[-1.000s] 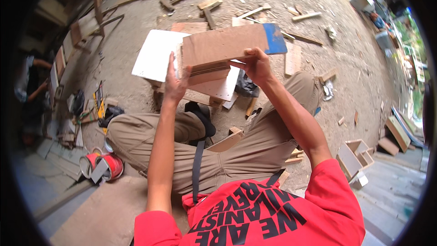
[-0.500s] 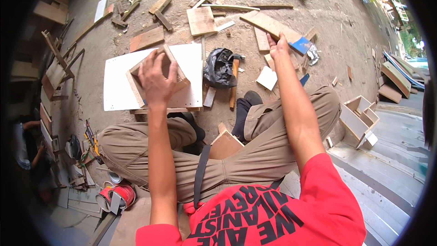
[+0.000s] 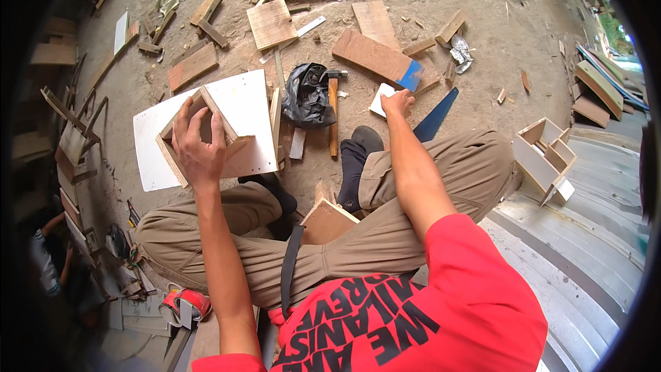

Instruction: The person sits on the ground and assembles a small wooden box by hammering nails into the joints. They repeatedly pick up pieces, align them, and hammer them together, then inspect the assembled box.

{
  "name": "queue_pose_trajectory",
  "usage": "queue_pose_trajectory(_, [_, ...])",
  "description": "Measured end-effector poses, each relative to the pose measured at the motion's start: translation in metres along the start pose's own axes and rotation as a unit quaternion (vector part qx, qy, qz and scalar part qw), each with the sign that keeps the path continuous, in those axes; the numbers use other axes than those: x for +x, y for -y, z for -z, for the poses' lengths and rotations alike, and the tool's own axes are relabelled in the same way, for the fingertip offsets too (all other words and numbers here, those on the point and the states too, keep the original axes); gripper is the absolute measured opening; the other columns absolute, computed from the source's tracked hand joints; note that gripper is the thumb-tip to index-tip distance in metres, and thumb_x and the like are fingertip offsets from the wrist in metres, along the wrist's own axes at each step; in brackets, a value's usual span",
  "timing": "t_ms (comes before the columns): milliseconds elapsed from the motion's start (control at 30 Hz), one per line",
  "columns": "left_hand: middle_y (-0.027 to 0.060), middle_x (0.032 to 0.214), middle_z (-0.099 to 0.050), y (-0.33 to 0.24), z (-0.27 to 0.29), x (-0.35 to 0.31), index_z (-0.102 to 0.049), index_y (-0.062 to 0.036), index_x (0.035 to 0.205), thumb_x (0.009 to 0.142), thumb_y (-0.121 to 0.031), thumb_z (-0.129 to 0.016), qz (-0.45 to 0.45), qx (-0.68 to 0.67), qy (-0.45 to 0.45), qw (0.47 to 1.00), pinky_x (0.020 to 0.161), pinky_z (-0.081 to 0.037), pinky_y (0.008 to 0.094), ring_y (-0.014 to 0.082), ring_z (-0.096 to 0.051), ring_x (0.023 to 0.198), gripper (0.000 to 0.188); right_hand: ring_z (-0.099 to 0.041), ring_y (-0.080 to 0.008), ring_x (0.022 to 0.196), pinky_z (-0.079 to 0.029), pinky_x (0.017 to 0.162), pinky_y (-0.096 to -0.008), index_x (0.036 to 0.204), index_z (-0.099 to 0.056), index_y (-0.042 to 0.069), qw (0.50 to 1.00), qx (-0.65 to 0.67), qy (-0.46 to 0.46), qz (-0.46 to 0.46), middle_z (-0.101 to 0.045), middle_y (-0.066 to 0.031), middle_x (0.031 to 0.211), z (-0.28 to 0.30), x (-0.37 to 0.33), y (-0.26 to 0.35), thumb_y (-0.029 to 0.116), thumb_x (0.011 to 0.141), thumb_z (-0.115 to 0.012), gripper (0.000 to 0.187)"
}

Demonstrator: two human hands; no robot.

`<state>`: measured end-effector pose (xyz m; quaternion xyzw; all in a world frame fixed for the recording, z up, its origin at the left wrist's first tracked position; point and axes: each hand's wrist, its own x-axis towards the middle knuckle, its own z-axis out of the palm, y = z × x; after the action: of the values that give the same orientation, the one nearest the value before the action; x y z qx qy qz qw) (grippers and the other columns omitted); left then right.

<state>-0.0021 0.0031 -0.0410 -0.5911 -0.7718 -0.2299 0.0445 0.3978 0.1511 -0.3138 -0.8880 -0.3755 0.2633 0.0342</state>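
Since the earlier frame, the brown board with the blue end [image 3: 377,59] has been let go and is now seen lying flat on the dirt, and the right hand [image 3: 396,103] has been drawn back from it to a small white piece [image 3: 381,99] just in front of the shoes. That hand is laid on the white piece with the fingers bent down; whether the piece is pinched or only touched cannot be told.

By the left hand [image 3: 197,146] an open wooden box frame [image 3: 200,139] is held down on a white panel [image 3: 206,131], the fingers spread wide over its top edge and curled into the hollow. Frame and panel are both rested on the ground beside the left knee.

A hammer [image 3: 333,111] is left untouched between the two hands, next to a crumpled black bag [image 3: 307,95], and a saw blade [image 3: 435,116] is seen by the right forearm.

As far as can be judged, the frame is already joined at its corners and set on the panel, yet no nailing to the panel is shown. A finished-looking box of compartments [image 3: 544,155] is stood well apart on the right, and many offcuts [image 3: 272,23] are scattered beyond.
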Motion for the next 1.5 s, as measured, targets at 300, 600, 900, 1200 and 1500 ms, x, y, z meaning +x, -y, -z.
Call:
queue_pose_trajectory(300, [0.0086, 0.139, -0.054, 0.000, 0.004, 0.000, -0.072, -0.0083, 0.106, 0.089, -0.033, -0.062, 0.005, -0.002, -0.009, 1.000, 0.115, -0.030, 0.0488, 0.0274, -0.048, 0.131, 0.032, -0.048, -0.0404, 0.130, -0.045, 0.104, -0.0498, 0.149, -0.016, 0.000, 0.996, -0.043, 0.038, -0.074, -0.041, -0.0279, 0.144, -0.010, -0.041, 0.032, 0.037, 0.073, -0.083, 0.107])
queue_pose_trajectory(600, [0.0143, 0.122, -0.064, 0.001, 0.021, 0.003, -0.069, -0.0016, 0.110, 0.095, -0.021, -0.060, 0.012, -0.262, -0.119, 0.958, 0.101, -0.046, 0.0357, 0.0259, -0.061, 0.114, 0.026, -0.069, -0.0354, 0.095, -0.053, 0.084, -0.0421, 0.104, -0.064, -0.004, 0.926, 0.231, -0.036, 0.295, -0.070, -0.0221, 0.104, 0.016, -0.018, 0.097, 0.028, 0.073, -0.083, 0.049])
queue_pose_trajectory(900, [0.0130, 0.127, -0.062, 0.065, 0.056, -0.005, -0.058, -0.0013, 0.128, 0.105, -0.048, -0.031, 0.207, -0.516, -0.190, 0.809, 0.105, -0.036, 0.0402, 0.0233, -0.052, 0.125, 0.059, -0.066, -0.0230, 0.102, -0.052, 0.089, -0.0368, 0.126, -0.066, 0.009, 0.632, 0.254, 0.445, 0.581, -0.070, -0.0169, 0.112, 0.135, -0.280, 0.255, 0.032, 0.089, -0.073, 0.044])
queue_pose_trajectory(1200, [0.0197, 0.151, -0.038, 0.075, 0.048, -0.026, -0.027, -0.0062, 0.153, 0.055, -0.055, -0.088, -0.007, -0.163, 0.026, 0.986, 0.117, -0.028, 0.0501, 0.0334, -0.034, 0.142, 0.124, -0.067, -0.0205, 0.099, -0.051, 0.088, -0.0340, 0.119, -0.070, 0.007, 0.588, 0.047, 0.455, 0.667, -0.073, -0.0118, 0.109, 0.081, -0.325, 0.299, 0.030, 0.089, -0.071, 0.037])
queue_pose_trajectory(1500, [0.0192, 0.142, -0.048, 0.086, 0.053, -0.022, -0.041, -0.0015, 0.143, 0.052, -0.032, -0.094, -0.007, -0.189, 0.071, 0.979, 0.112, -0.038, 0.0423, 0.0334, -0.046, 0.134, 0.109, -0.063, -0.0273, 0.111, -0.050, 0.093, -0.0366, 0.119, -0.067, 0.002, 0.567, -0.001, 0.276, 0.776, -0.067, -0.0168, 0.114, 0.088, -0.348, 0.277, 0.034, 0.086, -0.076, 0.046])
